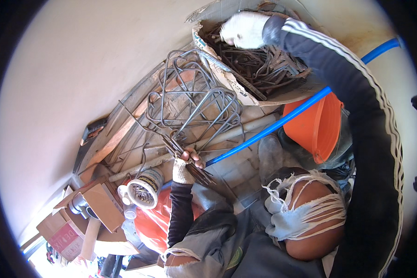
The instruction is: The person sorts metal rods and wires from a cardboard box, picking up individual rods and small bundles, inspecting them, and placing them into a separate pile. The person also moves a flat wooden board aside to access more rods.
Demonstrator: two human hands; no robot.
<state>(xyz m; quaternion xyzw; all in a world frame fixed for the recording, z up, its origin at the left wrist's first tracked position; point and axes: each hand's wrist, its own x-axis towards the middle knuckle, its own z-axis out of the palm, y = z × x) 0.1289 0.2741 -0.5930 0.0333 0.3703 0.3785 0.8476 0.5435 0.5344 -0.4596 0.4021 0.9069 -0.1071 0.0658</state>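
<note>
My left hand (187, 163), in a white glove with bare fingertips, is closed around a bundle of thin steel rods (200, 175). The rods stick out on both sides of the fist. Up at the far side, my right hand (245, 31), in a white glove, is over a torn cardboard box (240, 91). Rusty rod pieces (259, 65) fill that box in a tangle. The right fingers are blurred and partly hidden, so their grip does not show. Bent wire stirrups (194, 99) lie in a heap between the box and my left hand.
A blue pipe (282, 121) runs diagonally across the view, under my right arm. An orange bucket (317, 125) lies tipped beside my knee. Left of my left forearm stands a white tub (143, 189) of small metal pieces. Opened cardboard boxes (102, 206) are at the lower left.
</note>
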